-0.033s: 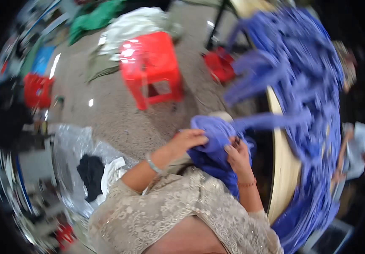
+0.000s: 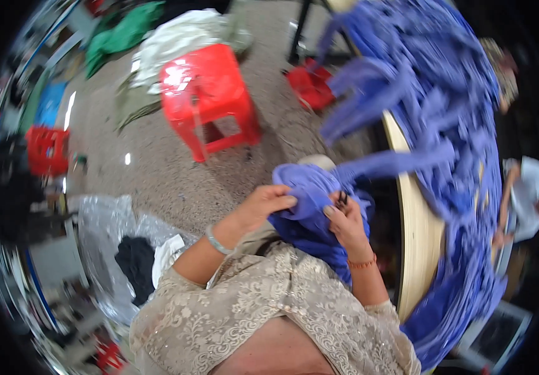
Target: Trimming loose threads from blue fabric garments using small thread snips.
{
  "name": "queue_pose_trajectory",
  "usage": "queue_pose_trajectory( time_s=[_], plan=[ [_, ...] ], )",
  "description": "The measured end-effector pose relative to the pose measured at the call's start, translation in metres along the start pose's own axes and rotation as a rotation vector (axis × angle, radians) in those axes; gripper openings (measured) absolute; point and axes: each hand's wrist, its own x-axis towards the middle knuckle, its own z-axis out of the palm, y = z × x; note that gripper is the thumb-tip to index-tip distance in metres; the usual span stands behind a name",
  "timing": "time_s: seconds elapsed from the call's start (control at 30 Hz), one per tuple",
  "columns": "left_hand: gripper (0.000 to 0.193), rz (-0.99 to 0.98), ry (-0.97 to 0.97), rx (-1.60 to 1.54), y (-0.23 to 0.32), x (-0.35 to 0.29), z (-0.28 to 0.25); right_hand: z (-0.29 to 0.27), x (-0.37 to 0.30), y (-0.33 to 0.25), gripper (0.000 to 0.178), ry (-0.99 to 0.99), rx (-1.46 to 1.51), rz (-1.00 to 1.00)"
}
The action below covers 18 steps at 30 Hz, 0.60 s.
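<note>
A blue-violet cloth garment (image 2: 310, 215) lies bunched over my lap. At its upper left edge my left hand (image 2: 260, 208) is closed, thumb and finger pinching the fabric. My right hand (image 2: 349, 226) is closed too, thumb and fingers gripping the right side of the bunch. A small black tool (image 2: 342, 199) sticks up from my right fingers; its kind is too small to tell. From the bunch, a long strip of the same cloth (image 2: 394, 162) stretches right to the table.
Along my right runs a pale wooden table (image 2: 420, 250), heaped with blue-violet cloth (image 2: 432, 94). Ahead stands a red plastic stool (image 2: 204, 81), with white cloth (image 2: 179, 44) behind it. Clear plastic sheeting (image 2: 104, 234) and a black cloth (image 2: 135, 262) lie left. Another person (image 2: 525, 200) is beyond the table.
The whole view has shifted slightly, so the stool and the table appear farther left and up. Both hands keep their grip on the cloth; the black tool shows more clearly.
</note>
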Motion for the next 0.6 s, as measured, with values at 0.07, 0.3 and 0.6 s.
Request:
queue_pose_trajectory(
  time_s=[0.07, 0.3, 0.6],
  plan=[
    [0.024, 0.018, -0.013, 0.079, 0.006, 0.004, -0.001, 0.000, -0.003, -0.004, 0.014, 0.009, 0.028, -0.051],
    [0.030, -0.131, -0.133, 0.058, 0.015, 0.016, 0.035, -0.016, -0.024, -0.004, 0.010, 0.086, -0.124, -0.185],
    [0.022, 0.014, 0.046, 0.248, 0.000, 0.019, 0.048, -0.016, -0.028, -0.009, 0.017, 0.434, -0.435, -0.221]
  ],
)
